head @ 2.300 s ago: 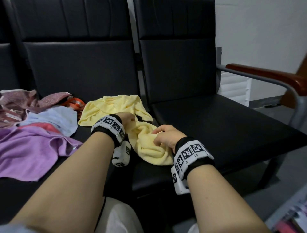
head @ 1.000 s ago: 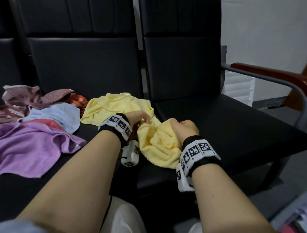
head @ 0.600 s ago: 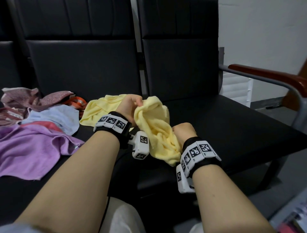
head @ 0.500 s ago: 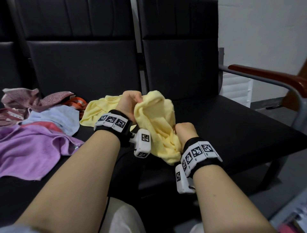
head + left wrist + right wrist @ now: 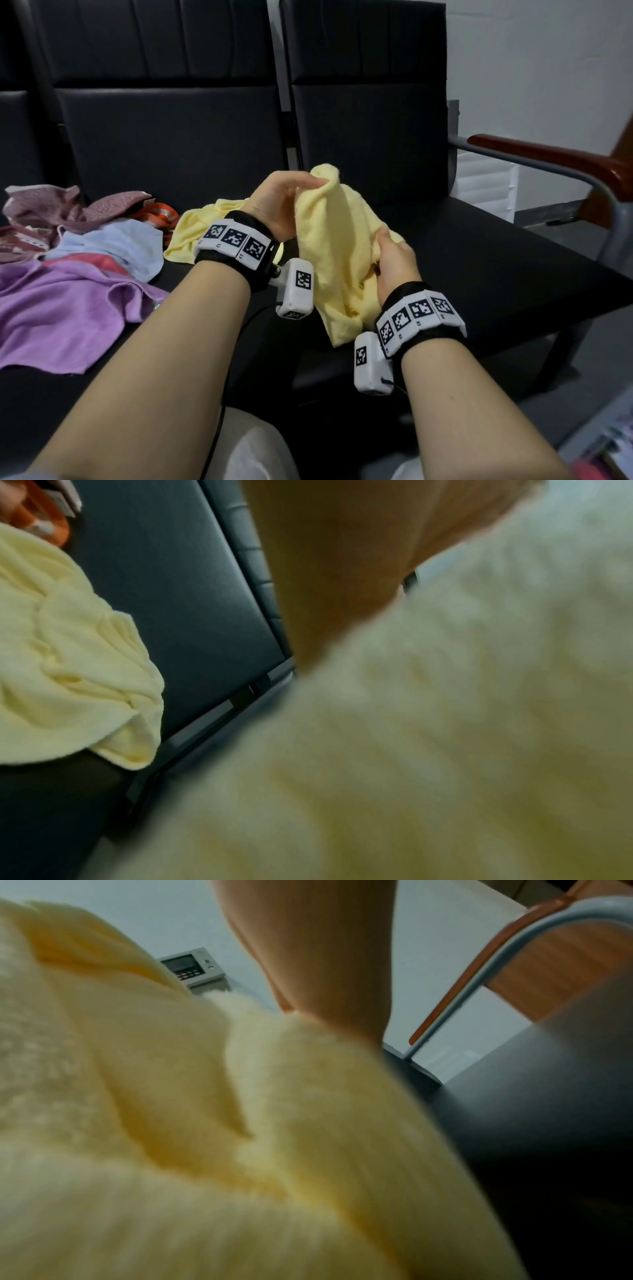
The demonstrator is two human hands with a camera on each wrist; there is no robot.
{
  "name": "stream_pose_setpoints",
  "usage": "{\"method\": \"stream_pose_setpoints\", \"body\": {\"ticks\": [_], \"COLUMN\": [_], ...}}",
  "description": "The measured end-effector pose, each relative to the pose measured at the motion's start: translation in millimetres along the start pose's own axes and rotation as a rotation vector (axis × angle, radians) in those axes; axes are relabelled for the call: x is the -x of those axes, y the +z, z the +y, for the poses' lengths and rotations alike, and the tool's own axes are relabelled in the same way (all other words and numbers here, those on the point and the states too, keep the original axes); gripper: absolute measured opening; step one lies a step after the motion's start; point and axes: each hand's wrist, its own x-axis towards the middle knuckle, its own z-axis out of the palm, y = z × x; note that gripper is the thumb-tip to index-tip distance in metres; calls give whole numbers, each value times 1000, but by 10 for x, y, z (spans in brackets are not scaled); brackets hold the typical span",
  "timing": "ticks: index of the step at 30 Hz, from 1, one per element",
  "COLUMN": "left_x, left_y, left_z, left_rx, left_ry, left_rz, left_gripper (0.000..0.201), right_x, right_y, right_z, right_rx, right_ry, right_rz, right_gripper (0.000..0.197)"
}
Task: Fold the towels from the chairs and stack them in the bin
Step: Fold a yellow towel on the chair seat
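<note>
While gripped bunched in left hand (image 5: 277, 202) and right hand (image 5: 394, 263) above seat edge (image 5: 513, 298), towel (image 5: 339, 253) likely to fold crooked.

Pale yellow towel (image 5: 337, 246), seemingly plain

Fluffy matt yellow terry towel (image 5: 337, 240) bunching above smooth, faintly glossy black leatherette chair seat (image 5: 479, 267); beside seat, polished reddish wood armrest (image 5: 548, 156) capping brushed grey metal tube (image 5: 534, 168).
</note>
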Motion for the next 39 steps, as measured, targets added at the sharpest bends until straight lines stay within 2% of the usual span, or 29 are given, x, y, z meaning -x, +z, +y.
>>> {"method": "stream_pose_setpoints", "body": {"ticks": [2,5,8,11,15,18,20,23,27,30,35,39], "left_x": [-41,-95,-123,-148,-121,-104,-97,-67,4,65,141,162], "left_y": [-67,-152,-234,-306,-321,-322,-305,-261,-250,-254,-185,-146], "left_z": [18,6,-29,-28,-10,18,52,127,245,325,385,429], "left_rx": [-71,-142,-93,-6,253,337,368,357,387,416,384,319], "left_ry": [-26,-76,-67,13,95,170,224,269,366,449,492,509], "left_rz": [111,312,457,567,550,513,552,613,638,665,690,698], "left_gripper": [18,48,44,35,20,9,14,29,42,40,29,24], "right_x": [-10,-27,-38,-31,19,44,64,121,154,220,294,356], "right_y": [-29,-71,-115,-199,-312,-419,-490,-571,-706,-814,-883,-929], "right_z": [-11,-19,-33,-64,-191,-304,-345,-392,-527,-650,-790,-842], "right_rx": [14,12,37,70,28,-5,-19,-10,39,87,187,246], "right_ry": [-15,-4,6,-6,22,46,-1,-113,-245,-349,-486,-492], "right_rz": [37,67,130,199,243,254,237,243,328,355,384,386], "right_gripper": [46,39,50,54,47,45,46,43,31,17,25,30]}}
